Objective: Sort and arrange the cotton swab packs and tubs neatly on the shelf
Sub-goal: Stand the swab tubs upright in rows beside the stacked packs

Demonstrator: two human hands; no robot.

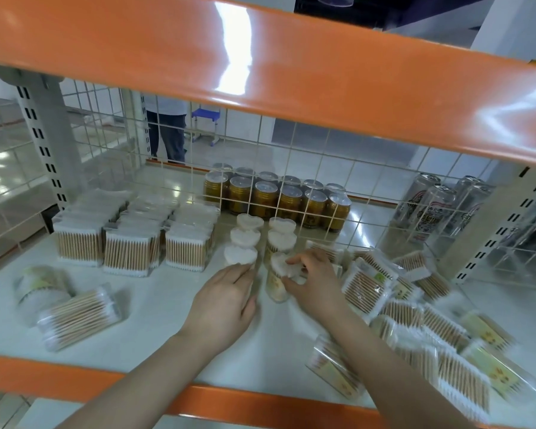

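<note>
White shelf [155,342] under me: my right hand [314,281] grips the upright front tub [279,278] of the right column; my left hand [226,300], fingers straight, touches the neighbouring tub [240,255]. Loose packs [365,286] lie rightward.

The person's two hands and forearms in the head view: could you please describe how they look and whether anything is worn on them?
Both forearms are bare up to the bottom edge of the picture: no sleeves show. The left hand and the right hand wear no gloves, and no ring, watch or bracelet shows on the fingers or wrists. The fingernails look short and unpainted, though the picture is a little blurred there.
</note>
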